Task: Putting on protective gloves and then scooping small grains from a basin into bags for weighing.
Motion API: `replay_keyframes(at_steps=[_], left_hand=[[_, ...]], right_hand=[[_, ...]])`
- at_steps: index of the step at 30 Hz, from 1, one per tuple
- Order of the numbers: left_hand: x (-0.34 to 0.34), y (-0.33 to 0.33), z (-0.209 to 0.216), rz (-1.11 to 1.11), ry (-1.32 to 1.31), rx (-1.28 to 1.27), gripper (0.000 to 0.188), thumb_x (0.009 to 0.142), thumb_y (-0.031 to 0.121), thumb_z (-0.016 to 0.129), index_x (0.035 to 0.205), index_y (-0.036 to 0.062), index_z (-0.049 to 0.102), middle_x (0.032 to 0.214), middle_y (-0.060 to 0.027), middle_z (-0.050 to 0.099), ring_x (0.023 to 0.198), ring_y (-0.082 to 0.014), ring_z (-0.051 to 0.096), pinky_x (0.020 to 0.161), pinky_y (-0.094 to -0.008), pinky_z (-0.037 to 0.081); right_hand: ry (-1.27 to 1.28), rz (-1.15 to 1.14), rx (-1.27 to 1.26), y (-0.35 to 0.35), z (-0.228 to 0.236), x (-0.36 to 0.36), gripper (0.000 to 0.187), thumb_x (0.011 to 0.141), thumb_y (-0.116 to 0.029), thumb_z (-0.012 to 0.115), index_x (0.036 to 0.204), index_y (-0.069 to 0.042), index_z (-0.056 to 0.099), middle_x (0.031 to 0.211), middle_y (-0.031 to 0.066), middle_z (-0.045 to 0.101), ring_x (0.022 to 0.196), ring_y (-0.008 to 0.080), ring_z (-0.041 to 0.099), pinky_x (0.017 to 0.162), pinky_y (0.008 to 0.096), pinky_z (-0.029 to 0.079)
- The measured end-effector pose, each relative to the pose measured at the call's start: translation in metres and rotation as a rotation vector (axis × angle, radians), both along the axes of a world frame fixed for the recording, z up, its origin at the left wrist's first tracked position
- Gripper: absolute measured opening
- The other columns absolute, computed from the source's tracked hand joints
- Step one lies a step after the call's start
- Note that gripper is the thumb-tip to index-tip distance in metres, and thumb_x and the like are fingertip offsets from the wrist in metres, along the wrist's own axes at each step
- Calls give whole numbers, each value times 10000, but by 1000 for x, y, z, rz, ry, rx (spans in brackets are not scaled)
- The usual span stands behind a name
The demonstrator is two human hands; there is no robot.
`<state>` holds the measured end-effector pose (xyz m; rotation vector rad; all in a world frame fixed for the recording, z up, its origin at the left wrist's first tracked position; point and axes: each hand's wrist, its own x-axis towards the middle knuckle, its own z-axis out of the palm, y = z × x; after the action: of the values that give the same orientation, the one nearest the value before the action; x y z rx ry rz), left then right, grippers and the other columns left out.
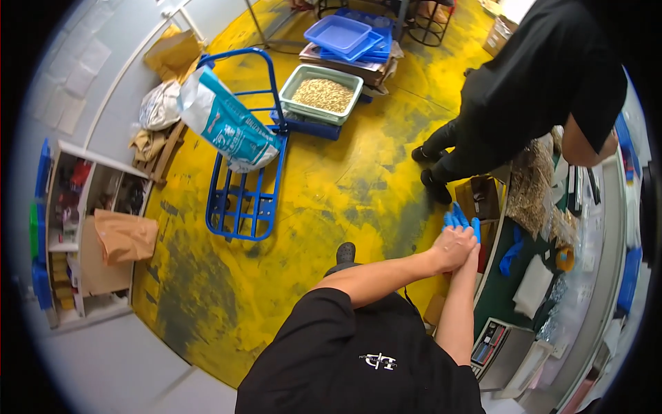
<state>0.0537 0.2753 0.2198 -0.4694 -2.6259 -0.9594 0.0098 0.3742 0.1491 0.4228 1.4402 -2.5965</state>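
Observation:
A blue glove [459,217] covers the fingers of my right hand [476,228], which is held out at the right, near the table edge. Those gloved fingers point away from me and are spread apart. My bare left hand [454,249] reaches across and is closed on the glove's cuff at the right wrist. Most of the cuff is hidden under the left fingers. A second blue glove [510,252] lies crumpled on the dark green tabletop [498,290].
A co-worker in black [531,90] stands at the table, near a heap of dried plant material [529,190]. On the yellow floor are a blue trolley [241,234] bearing a teal-and-white sack [231,127], and a green tub of pale pieces [289,103]. Shelves [83,276] line the left wall.

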Motion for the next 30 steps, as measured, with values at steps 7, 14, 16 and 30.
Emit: replay_keyframes(at_steps=[7,14,16,30], left_hand=[[0,-2,-16,182,-10,36,105,770,142,535,851,75,527,791,-113,565,725,-268,603,582,-368,463],[13,14,-19,174,-306,-8,133,734,157,551,748,62,644,763,-150,628,682,-294,626,584,-407,482],[13,18,-3,86,-430,0,161,723,160,551,692,54,669,732,-165,641,663,-304,632,584,-411,484],[0,26,39,-194,-613,-6,243,698,219,557,659,6,667,711,-180,648,724,-313,644,676,-393,512]], right_hand=[[-4,352,-596,20,36,-35,676,858,-542,422,1253,7,422,1200,192,497,1130,337,440,1049,434,262],[27,127,-491,2,69,-37,541,912,-413,398,1284,-21,420,1345,90,423,1284,308,307,1055,446,240],[26,101,-562,0,82,-39,653,900,-493,358,1336,-7,374,1374,131,393,1325,301,268,1080,487,181],[-131,190,-300,10,140,-37,807,857,-679,172,1379,-86,337,1411,107,356,1329,294,275,1090,477,142]])
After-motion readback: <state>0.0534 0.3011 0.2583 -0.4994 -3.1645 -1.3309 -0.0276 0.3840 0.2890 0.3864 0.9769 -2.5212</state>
